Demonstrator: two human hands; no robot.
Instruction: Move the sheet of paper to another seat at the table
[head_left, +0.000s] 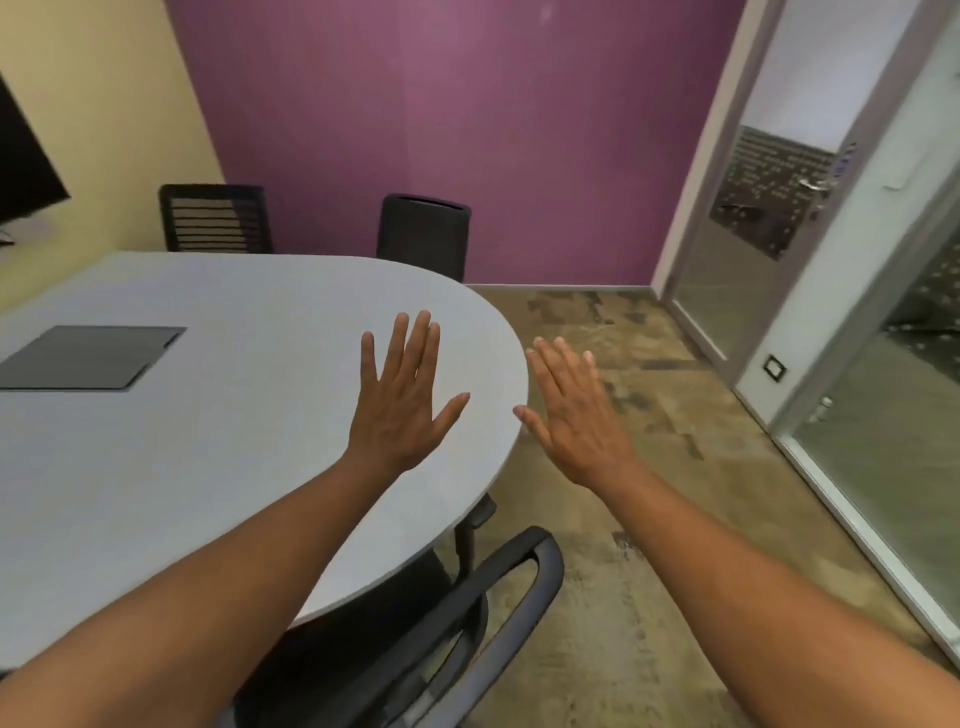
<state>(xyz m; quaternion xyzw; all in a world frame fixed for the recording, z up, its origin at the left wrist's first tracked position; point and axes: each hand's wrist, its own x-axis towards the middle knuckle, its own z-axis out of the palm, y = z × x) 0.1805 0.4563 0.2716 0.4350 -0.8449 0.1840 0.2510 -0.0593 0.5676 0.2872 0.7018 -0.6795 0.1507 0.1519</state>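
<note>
Head camera is showing us standing at the rounded end of a pale grey oval table (218, 441), and we are holding both arms out in front of us. Our left hand (402, 397) is hovering palm-down over the table's edge with its fingers straight and spread, holding nothing. Our right hand (574, 410) is hanging just past the rim, over the carpet (649, 415), fingers likewise straight and empty; the two hands are lying near each other but apart.

We are not seeing any sheet of paper on the part of the table in view. A dark grey flat panel (91, 357) is sitting in the tabletop to the left; it is probably a cable-access lid rather than a sheet, though the view is too soft to be sure.

A black office chair (457, 618) is tucked in below us, and two more black chairs (215, 218) (423, 236) are standing at the far side against the purple wall (467, 130).

We are judging the task to be either at its very start or already closed out, since no hand is carrying anything. If it is starting, the next move is calling for us to turn our head and find the sheet first.
</note>
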